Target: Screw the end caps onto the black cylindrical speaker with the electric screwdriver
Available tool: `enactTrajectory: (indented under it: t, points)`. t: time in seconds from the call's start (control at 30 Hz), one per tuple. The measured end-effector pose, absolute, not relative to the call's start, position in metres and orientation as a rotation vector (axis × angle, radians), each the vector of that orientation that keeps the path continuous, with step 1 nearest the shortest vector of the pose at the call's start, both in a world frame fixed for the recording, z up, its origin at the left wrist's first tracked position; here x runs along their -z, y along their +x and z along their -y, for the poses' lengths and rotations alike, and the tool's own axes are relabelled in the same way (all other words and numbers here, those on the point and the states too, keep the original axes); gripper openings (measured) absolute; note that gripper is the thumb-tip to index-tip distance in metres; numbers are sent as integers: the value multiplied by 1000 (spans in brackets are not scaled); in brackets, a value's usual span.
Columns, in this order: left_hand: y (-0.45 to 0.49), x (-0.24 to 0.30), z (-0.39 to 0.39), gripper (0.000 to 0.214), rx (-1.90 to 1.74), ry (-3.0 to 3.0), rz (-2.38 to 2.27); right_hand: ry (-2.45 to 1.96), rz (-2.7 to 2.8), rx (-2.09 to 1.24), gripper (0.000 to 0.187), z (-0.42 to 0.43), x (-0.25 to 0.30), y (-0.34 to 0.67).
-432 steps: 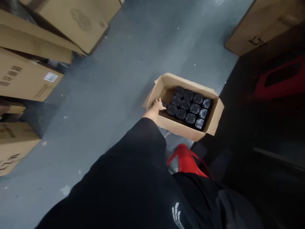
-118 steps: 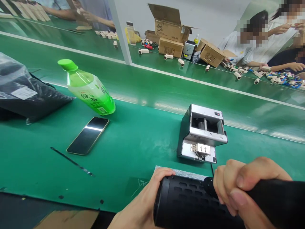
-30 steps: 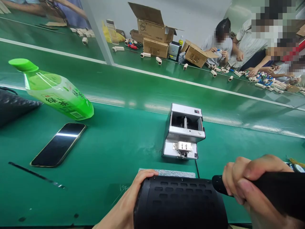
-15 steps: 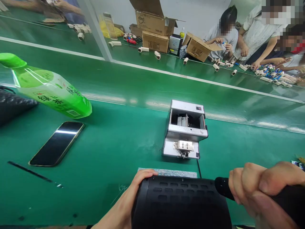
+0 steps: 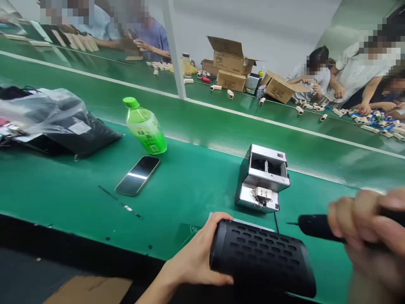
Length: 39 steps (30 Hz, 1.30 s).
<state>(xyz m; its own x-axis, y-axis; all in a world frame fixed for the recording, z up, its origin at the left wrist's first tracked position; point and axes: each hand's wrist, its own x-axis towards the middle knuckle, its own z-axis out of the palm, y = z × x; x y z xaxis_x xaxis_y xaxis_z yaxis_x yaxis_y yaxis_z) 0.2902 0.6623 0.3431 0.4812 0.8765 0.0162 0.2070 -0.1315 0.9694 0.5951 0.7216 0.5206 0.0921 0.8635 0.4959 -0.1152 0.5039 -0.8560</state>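
A person's left hand [image 5: 198,259] is gripping the end of a black perforated speaker [image 5: 262,259], holding it low over the near edge of the green tabletop [image 5: 190,181], while the right hand [image 5: 368,230], blurred, is closing around a black electric screwdriver [image 5: 316,226] just beside it. The speaker is looking rigid, fairly light and grippy, best held around its rounded body. A silver screw feeder [image 5: 262,178], phone [image 5: 137,175] and green tea bottle [image 5: 144,126] are sitting beyond.

Bright, even overhead light; glare streaks the green belt [image 5: 221,139], the right hand [image 5: 370,236] blurs, edges bend outward.
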Motion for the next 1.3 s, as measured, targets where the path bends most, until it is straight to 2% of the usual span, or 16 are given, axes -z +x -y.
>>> enactTrajectory:
  t: [0.2, 0.47, 0.73, 0.97, 1.3]
  points:
    - [293, -350, -665, 116, -803, 1615, -946, -721, 1343, -797, 21, -762, -509, 532]
    - [292, -353, -665, 121, -786, 1622, -944, -855, 1334, -725, 17, -786, -488, 521]
    - [291, -344, -665, 149, -831, 1713, -863, -861, 1263, -763, 22, -763, -484, 529]
    - [292, -338, -666, 154, -863, 1754, -868, -832, 1209, -630, 24, -773, -497, 524]
    - [295, -334, -667, 162, -887, 1775, -857, -908, 1150, -689, 25, -791, -487, 520]
